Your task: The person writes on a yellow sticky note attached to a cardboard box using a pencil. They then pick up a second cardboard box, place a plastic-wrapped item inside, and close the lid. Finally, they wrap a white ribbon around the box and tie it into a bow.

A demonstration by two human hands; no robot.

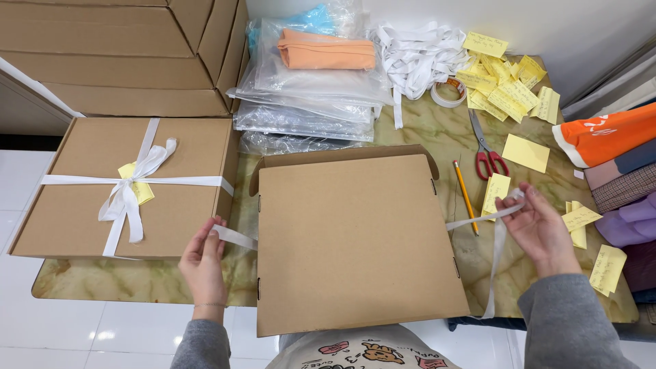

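Spanning the green marbled worktop [437, 130], a flat cardboard box [355, 239] lies between the hands. Left of the left hand [203, 263] sits a ribbon-tied box [130, 184]. A white ribbon [236, 237] runs under the middle box; the left hand pinches one end, the right hand [540, 229] pinches the other. Beyond the right hand lie red scissors [486, 154], a pencil [465, 196] and yellow notes [506, 89].

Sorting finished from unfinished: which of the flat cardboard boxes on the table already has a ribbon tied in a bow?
The left box, with a white bow on its lid. The middle box has only loose ribbon held at each side.
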